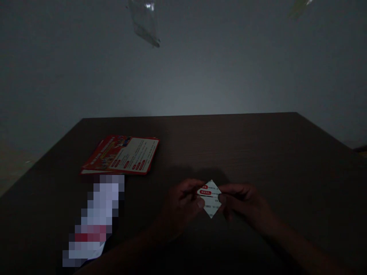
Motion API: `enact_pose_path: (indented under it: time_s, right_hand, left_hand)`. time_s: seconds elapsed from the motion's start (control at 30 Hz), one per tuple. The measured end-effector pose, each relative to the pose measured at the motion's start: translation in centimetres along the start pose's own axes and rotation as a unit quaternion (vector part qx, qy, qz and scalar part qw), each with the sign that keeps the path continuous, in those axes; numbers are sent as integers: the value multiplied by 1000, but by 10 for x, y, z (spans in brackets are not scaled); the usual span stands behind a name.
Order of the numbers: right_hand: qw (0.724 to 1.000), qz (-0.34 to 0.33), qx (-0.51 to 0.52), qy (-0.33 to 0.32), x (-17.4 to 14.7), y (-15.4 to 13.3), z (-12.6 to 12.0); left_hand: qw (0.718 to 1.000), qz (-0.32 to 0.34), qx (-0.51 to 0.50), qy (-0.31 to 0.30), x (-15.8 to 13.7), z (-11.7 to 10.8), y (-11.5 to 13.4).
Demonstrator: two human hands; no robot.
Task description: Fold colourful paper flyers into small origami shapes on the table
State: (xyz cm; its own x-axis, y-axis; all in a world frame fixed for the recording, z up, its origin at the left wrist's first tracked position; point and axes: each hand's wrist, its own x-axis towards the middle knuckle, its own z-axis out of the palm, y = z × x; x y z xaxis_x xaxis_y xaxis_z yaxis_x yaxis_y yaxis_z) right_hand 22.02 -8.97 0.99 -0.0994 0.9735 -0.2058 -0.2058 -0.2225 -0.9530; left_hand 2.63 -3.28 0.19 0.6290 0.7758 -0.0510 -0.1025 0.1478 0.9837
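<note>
A small folded paper (pixel 211 206), diamond-shaped with red and white print, is held up between both hands above the dark table. My left hand (pixel 183 204) pinches its left corner, thumb on the near face. On the opposite corner, the thumb and fingers of my right hand (pixel 248 200) are closed in the same way. A dark line runs across the middle of the paper, where its layers seem to meet. The far side of the paper is hidden from me.
A stack of red and white printed sheets (pixel 134 154) lies on the table (pixel 229 141) at the left. Nearer me is a pixelated bright object (pixel 97 214), perhaps a screen. Behind the table stands a grey wall (pixel 215 68) with a clear plastic piece (pixel 145 23) on it.
</note>
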Motion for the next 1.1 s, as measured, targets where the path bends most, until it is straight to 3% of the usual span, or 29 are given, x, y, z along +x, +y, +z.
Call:
enact_pose_path:
  time_s: [0.13,0.53,0.83,1.1]
  right_hand:
    - [999,41,29,8,0,3,-1]
    - [995,81,52,-13,0,4,-1]
    - [996,33,82,-27,2,7,-2]
    - [998,-45,31,-26,0,3,0]
  left_hand:
    - [996,32,75,-48,-3,0,2]
    - [984,91,146,-47,-2,-1,1]
    - [976,178,129,10,4,0,-3]
    - [976,179,114,40,7,0,-1]
